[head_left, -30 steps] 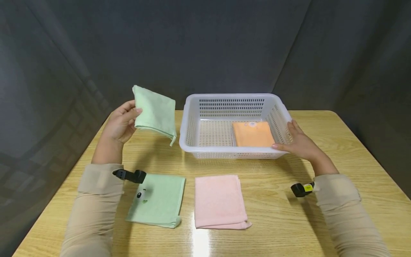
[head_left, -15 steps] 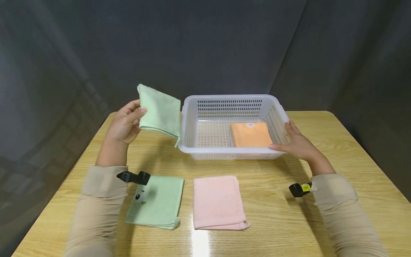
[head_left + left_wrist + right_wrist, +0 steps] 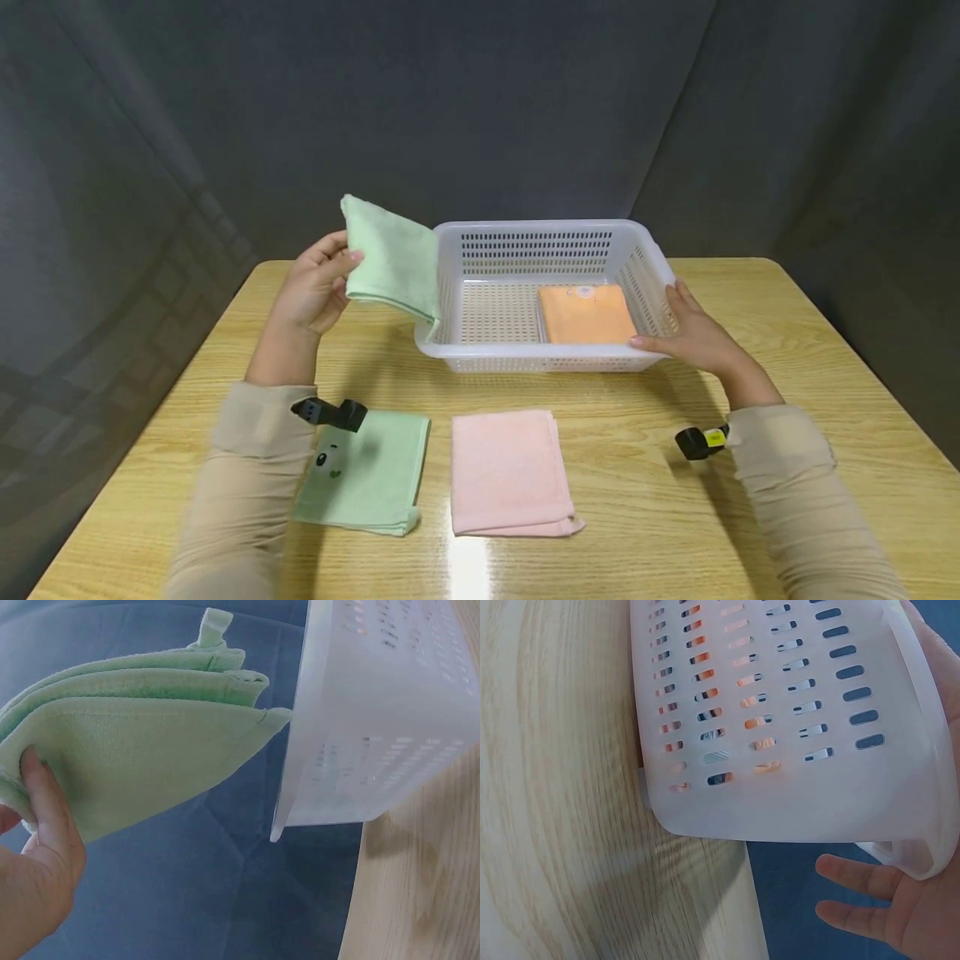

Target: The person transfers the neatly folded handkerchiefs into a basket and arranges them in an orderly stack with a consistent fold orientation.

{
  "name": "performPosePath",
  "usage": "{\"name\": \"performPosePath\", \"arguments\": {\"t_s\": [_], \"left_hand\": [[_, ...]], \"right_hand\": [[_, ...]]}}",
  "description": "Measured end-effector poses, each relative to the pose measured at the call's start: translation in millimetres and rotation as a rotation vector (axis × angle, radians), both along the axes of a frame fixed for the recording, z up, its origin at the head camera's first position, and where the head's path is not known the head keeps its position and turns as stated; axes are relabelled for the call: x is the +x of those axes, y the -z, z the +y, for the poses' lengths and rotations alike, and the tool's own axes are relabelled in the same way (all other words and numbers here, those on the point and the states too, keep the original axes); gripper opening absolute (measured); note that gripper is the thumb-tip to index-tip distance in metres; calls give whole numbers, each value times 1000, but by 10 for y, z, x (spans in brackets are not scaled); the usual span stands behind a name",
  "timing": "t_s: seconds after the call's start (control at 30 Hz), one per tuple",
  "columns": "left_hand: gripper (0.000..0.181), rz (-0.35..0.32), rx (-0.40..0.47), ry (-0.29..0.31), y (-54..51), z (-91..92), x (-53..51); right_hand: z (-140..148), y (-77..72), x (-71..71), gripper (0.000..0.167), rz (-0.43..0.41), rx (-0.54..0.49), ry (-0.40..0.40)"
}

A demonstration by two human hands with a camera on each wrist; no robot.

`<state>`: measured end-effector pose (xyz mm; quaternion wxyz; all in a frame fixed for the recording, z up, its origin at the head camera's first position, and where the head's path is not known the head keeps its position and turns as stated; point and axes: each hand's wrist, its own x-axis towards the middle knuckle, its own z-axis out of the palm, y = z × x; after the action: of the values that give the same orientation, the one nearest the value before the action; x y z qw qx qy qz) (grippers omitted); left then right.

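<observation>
My left hand pinches a folded light green hand towel by its left edge, thumb on the near face. The left wrist view shows its layers fanned and a hanging loop at one corner. The towel is raised at the left end of a white plastic basket, its lower right corner overlapping the rim in the head view. My right hand holds the basket's front right corner, thumb over the front rim. Two of its fingers stick out straight in the right wrist view. Inside, at the right, lies a folded orange towel.
Nearer on the wooden table lie a folded green towel with an embroidered face and a folded pink towel. A dark curtain hangs behind the table. Black wrist cameras sit on both sleeves.
My left hand has carried the green towel to the right, from beside the basket to overlapping its left rim. My right hand stays at the basket's corner.
</observation>
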<state>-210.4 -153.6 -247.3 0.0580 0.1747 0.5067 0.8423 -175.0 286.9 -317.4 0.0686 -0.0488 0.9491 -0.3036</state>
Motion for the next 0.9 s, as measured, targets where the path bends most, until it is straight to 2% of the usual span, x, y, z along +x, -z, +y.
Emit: {"name": "performPosePath", "arguments": {"t_s": [0.27,0.73,0.9], "left_hand": [[19,-16,-21,-2,45,140,-45],[17,-68,-120,-65,172,325,-121],[17,-89,-137,-65,209,382,-147]], "right_hand": [[-2,-6,5,109,10,5,-2],[-20,-11,1,108,4,-1,-2],[-7,3,12,108,5,-8,2]]}}
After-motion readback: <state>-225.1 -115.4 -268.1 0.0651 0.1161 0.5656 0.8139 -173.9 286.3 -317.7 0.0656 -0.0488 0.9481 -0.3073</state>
